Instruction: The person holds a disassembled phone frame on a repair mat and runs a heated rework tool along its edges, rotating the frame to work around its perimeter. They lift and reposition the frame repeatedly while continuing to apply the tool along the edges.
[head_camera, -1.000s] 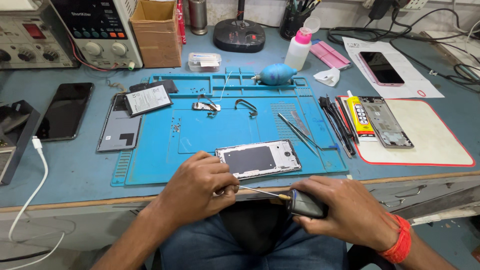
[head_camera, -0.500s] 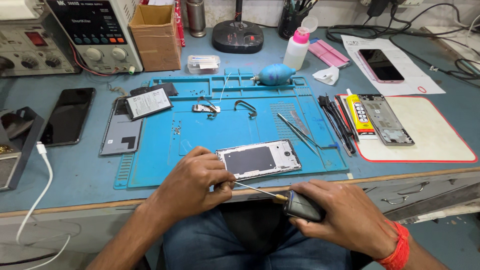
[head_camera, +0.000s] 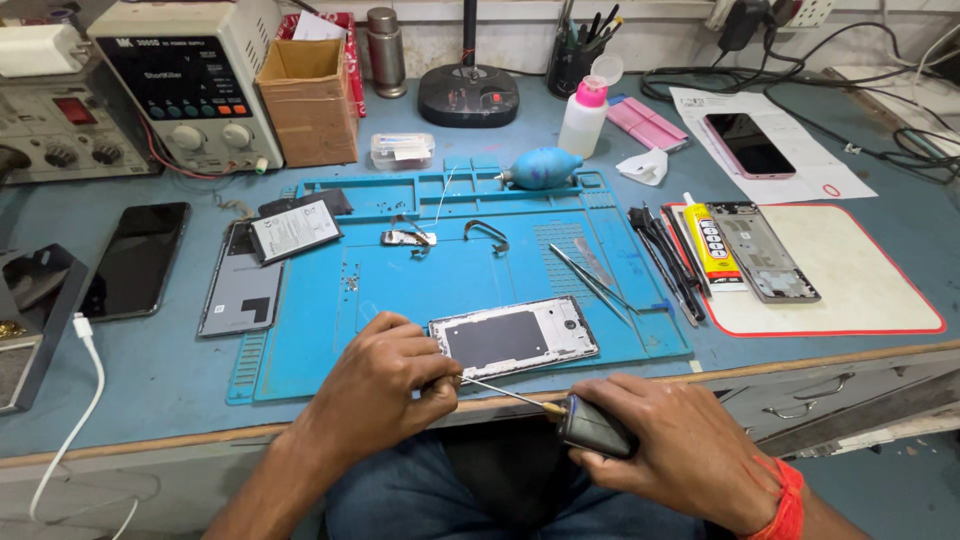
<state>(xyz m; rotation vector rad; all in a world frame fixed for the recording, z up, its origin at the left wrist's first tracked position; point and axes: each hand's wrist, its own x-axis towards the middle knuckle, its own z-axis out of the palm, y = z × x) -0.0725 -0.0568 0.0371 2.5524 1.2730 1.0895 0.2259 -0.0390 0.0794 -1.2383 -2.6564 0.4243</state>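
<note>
While the right hand (head_camera: 690, 450) grips the screwdriver (head_camera: 560, 410) and the left hand (head_camera: 385, 385) pinches its tip at the lower centre, a slip could jab a finger or scratch the opened phone (head_camera: 515, 338) beside it.

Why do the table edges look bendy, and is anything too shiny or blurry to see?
In the head view the wide lens bows the table edge and the far corners. The light is even, with soft shadows only. The dark phone on the left shows a little glare. The left hand, right hand, screwdriver and opened phone are all sharp.
</note>
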